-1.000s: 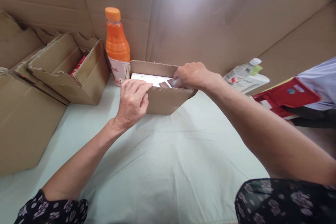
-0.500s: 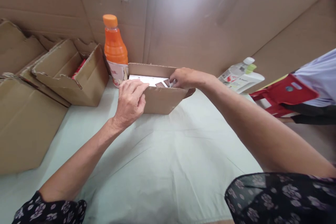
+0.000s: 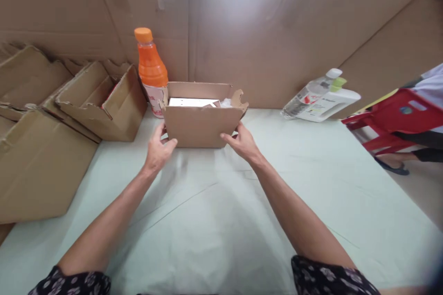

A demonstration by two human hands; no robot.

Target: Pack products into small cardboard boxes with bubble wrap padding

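An open-topped cardboard box (image 3: 200, 128) stands on the pale green cloth in front of the cardboard wall. My left hand (image 3: 159, 147) grips its lower left side, thumb on the front face. On the opposite side, my right hand (image 3: 242, 142) holds the lower right corner, its thumb also on the front. Inside the box sit a white carton (image 3: 192, 102) and some crumpled clear plastic (image 3: 226, 103); their lower parts are hidden by the front panel. An orange bottle (image 3: 152, 71) with an orange cap is upright just behind the box's left side.
Several open cardboard boxes (image 3: 114, 115) stand at the left, one with something red inside. Toward the right lie a clear plastic bottle (image 3: 304, 97) and a white jug (image 3: 334, 105). Beyond the table edge are a red plastic stool (image 3: 411, 108) and part of another person.
My right hand has come out of the box and moved down to its right side. My left hand has dropped from the front rim to the left side.
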